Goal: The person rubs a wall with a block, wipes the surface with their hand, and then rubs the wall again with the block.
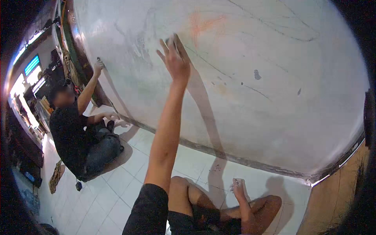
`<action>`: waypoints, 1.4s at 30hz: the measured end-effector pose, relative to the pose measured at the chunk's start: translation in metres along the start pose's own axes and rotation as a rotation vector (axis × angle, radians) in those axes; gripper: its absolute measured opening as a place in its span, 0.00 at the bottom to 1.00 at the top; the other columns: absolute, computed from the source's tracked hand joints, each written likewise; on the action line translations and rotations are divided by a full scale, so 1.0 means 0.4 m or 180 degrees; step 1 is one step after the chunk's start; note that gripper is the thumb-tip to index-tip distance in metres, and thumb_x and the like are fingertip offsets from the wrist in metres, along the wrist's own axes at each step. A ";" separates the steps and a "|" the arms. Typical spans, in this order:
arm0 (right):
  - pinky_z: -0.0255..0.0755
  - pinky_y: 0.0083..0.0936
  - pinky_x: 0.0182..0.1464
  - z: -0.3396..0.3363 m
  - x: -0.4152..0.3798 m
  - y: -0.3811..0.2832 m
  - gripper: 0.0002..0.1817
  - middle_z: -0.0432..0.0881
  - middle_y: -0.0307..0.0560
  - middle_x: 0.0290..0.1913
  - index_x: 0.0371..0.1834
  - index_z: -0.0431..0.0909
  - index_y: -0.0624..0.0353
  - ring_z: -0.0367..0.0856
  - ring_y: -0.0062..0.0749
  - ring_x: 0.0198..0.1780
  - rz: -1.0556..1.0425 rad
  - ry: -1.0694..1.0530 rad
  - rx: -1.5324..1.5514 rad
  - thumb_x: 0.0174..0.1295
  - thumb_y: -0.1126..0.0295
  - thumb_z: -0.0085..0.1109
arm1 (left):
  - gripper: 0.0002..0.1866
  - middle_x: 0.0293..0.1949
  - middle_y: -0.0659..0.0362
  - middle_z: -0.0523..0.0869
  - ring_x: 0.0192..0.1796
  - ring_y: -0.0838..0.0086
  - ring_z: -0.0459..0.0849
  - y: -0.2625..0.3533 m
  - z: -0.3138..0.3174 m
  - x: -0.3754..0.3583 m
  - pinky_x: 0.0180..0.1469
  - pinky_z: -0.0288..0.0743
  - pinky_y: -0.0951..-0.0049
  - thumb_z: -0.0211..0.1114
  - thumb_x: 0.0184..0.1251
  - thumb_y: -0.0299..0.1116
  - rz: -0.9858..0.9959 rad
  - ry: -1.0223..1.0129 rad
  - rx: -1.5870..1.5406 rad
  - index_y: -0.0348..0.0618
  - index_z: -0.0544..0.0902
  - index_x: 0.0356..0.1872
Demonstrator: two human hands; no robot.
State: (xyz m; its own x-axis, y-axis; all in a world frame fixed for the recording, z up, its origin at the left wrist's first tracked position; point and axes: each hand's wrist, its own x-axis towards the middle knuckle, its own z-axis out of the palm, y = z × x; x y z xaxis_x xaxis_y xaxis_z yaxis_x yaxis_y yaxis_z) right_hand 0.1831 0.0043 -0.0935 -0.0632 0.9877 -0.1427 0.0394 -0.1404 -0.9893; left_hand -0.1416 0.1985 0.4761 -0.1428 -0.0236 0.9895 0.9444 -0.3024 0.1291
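Wall (pixel 241 102) surface, pale, smudged and scribbled, stands before the seated person, its lower edge slanting across the view from upper left to lower right above the tiled floor (pixel 117 197). The left hand (pixel 175 62) is the nearer one: its arm (pixel 166 133) stretches up to that surface, fingertips meeting or almost meeting their own shadow (pixel 209 117), so contact seems likely. Some fingers fan apart; whether the others pinch anything, I cannot tell. The orange smear (pixel 197 26) lies up and to the right of it, near. The right hand (pixel 238 188) sits low between the bent knees (pixel 272 201), fingers loosely curled, any contents unclear.
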 end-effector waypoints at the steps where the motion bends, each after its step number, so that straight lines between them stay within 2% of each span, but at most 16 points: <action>1: 0.66 0.22 0.19 0.007 -0.008 -0.032 0.21 0.79 0.44 0.24 0.46 0.71 0.62 0.75 0.25 0.20 0.0238 0.0088 0.0139 0.70 0.51 0.51 | 0.21 0.65 0.43 0.72 0.75 0.43 0.54 0.002 0.003 -0.066 0.73 0.38 0.38 0.49 0.74 0.33 -0.0002 -0.0027 -0.0103 0.34 0.68 0.64; 5: 0.67 0.23 0.20 0.027 -0.021 -0.034 0.21 0.79 0.44 0.25 0.47 0.70 0.60 0.75 0.24 0.20 0.0097 0.0076 -0.0236 0.70 0.50 0.51 | 0.21 0.65 0.43 0.72 0.75 0.43 0.53 0.036 -0.042 -0.201 0.73 0.37 0.38 0.49 0.74 0.33 -0.0020 -0.0295 -0.0064 0.34 0.69 0.64; 8: 0.68 0.23 0.21 0.018 -0.038 -0.034 0.22 0.79 0.44 0.27 0.52 0.67 0.58 0.75 0.24 0.21 0.0112 0.0000 -0.0180 0.70 0.50 0.51 | 0.21 0.65 0.44 0.73 0.75 0.44 0.53 0.021 -0.001 -0.130 0.73 0.37 0.38 0.50 0.74 0.31 -0.0097 -0.0112 -0.0268 0.34 0.69 0.64; 10: 0.67 0.22 0.20 0.011 -0.018 0.045 0.22 0.79 0.43 0.27 0.51 0.67 0.57 0.74 0.24 0.21 -0.0490 0.0029 -0.0441 0.70 0.50 0.51 | 0.21 0.64 0.44 0.73 0.75 0.44 0.52 0.006 0.022 -0.013 0.73 0.37 0.38 0.50 0.74 0.30 0.0093 0.0058 0.0117 0.34 0.69 0.64; 14: 0.66 0.22 0.19 0.010 -0.004 0.015 0.22 0.78 0.42 0.27 0.52 0.67 0.57 0.74 0.24 0.21 0.0332 0.0007 -0.0251 0.70 0.49 0.51 | 0.20 0.64 0.42 0.73 0.76 0.45 0.52 0.002 0.014 0.055 0.73 0.37 0.38 0.49 0.74 0.30 0.0087 0.0071 0.0131 0.33 0.69 0.64; 15: 0.66 0.22 0.19 0.014 -0.002 0.004 0.22 0.78 0.43 0.27 0.52 0.67 0.57 0.74 0.23 0.21 0.0139 0.0024 -0.0311 0.70 0.49 0.51 | 0.21 0.64 0.41 0.73 0.76 0.44 0.52 0.009 0.016 0.049 0.73 0.36 0.38 0.49 0.74 0.31 0.0061 0.0083 0.0084 0.33 0.68 0.64; 17: 0.66 0.22 0.19 0.008 -0.010 0.013 0.22 0.78 0.43 0.26 0.52 0.67 0.57 0.75 0.23 0.21 -0.0224 0.0060 -0.0458 0.69 0.49 0.52 | 0.21 0.64 0.41 0.72 0.76 0.44 0.52 0.005 0.026 -0.033 0.73 0.35 0.38 0.48 0.75 0.32 -0.0021 0.0093 -0.0004 0.33 0.68 0.64; 20: 0.67 0.23 0.20 0.010 -0.025 -0.053 0.22 0.78 0.44 0.26 0.52 0.67 0.58 0.75 0.24 0.21 0.0462 0.0147 -0.0163 0.70 0.50 0.51 | 0.21 0.66 0.42 0.71 0.75 0.44 0.52 0.030 0.007 -0.206 0.73 0.33 0.37 0.48 0.75 0.32 -0.0074 -0.0158 -0.0012 0.33 0.68 0.65; 25: 0.69 0.25 0.22 -0.031 0.045 0.236 0.22 0.79 0.46 0.29 0.53 0.66 0.59 0.76 0.26 0.23 -0.1029 0.0061 -0.1183 0.70 0.51 0.51 | 0.22 0.64 0.41 0.72 0.76 0.45 0.52 0.023 -0.001 -0.060 0.73 0.32 0.37 0.46 0.75 0.32 -0.0072 -0.0144 0.0185 0.31 0.67 0.65; 30: 0.70 0.24 0.23 0.010 0.000 0.005 0.23 0.80 0.47 0.32 0.56 0.65 0.60 0.76 0.27 0.24 0.0323 -0.0013 -0.0312 0.70 0.52 0.50 | 0.23 0.63 0.39 0.72 0.75 0.43 0.52 0.009 -0.024 -0.031 0.74 0.34 0.38 0.47 0.74 0.33 0.0135 -0.0177 0.0113 0.27 0.67 0.63; 32: 0.73 0.26 0.27 -0.003 0.019 0.074 0.21 0.80 0.48 0.33 0.56 0.67 0.60 0.78 0.29 0.27 -0.0551 -0.0083 -0.0641 0.71 0.55 0.50 | 0.24 0.65 0.39 0.70 0.74 0.43 0.56 0.014 -0.015 -0.119 0.74 0.37 0.40 0.46 0.74 0.31 0.0386 -0.0391 0.0405 0.26 0.65 0.65; 34: 0.78 0.31 0.36 -0.012 -0.004 0.020 0.17 0.81 0.50 0.37 0.57 0.69 0.60 0.82 0.34 0.35 0.0069 -0.0162 -0.0295 0.71 0.62 0.50 | 0.24 0.68 0.40 0.67 0.74 0.44 0.57 0.038 -0.049 -0.254 0.73 0.44 0.41 0.45 0.74 0.29 0.0463 -0.0852 0.0070 0.28 0.63 0.68; 36: 0.72 0.26 0.26 -0.013 -0.014 0.011 0.19 0.80 0.47 0.31 0.53 0.69 0.60 0.78 0.28 0.27 0.0140 -0.0184 0.0185 0.71 0.55 0.50 | 0.25 0.70 0.40 0.63 0.73 0.46 0.59 0.032 -0.103 -0.452 0.73 0.53 0.46 0.46 0.72 0.25 0.0512 -0.1456 -0.0282 0.33 0.62 0.69; 38: 0.70 0.23 0.22 -0.018 -0.016 0.043 0.21 0.79 0.45 0.28 0.50 0.70 0.60 0.76 0.24 0.22 -0.0162 -0.0136 -0.0019 0.71 0.52 0.51 | 0.32 0.70 0.39 0.63 0.72 0.47 0.61 0.067 -0.208 -0.642 0.73 0.53 0.51 0.50 0.61 0.18 -0.0015 -0.2447 -0.1068 0.39 0.63 0.70; 40: 0.69 0.22 0.22 -0.022 -0.009 0.080 0.21 0.79 0.45 0.28 0.50 0.70 0.60 0.76 0.24 0.22 -0.0446 -0.0077 -0.0411 0.71 0.52 0.50 | 0.30 0.61 0.35 0.72 0.56 0.40 0.76 0.151 -0.328 -0.820 0.55 0.73 0.51 0.49 0.63 0.18 -0.0795 -0.3123 -0.1205 0.41 0.64 0.70; 42: 0.69 0.22 0.22 -0.029 -0.020 0.044 0.21 0.79 0.44 0.28 0.49 0.71 0.61 0.76 0.24 0.22 0.0072 -0.0152 0.0164 0.71 0.52 0.50 | 0.23 0.54 0.40 0.79 0.50 0.45 0.81 0.227 -0.398 -0.963 0.48 0.75 0.56 0.51 0.69 0.24 -0.1409 -0.3107 -0.1237 0.37 0.69 0.66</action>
State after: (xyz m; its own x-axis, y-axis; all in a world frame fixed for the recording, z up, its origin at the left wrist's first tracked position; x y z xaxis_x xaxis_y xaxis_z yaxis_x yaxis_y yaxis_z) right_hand 0.1960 -0.0051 -0.1094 -0.1104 0.9801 -0.1651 -0.0100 -0.1672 -0.9859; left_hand -0.0478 0.0284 0.0963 0.0112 0.8586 0.5125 0.6885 -0.3783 0.6187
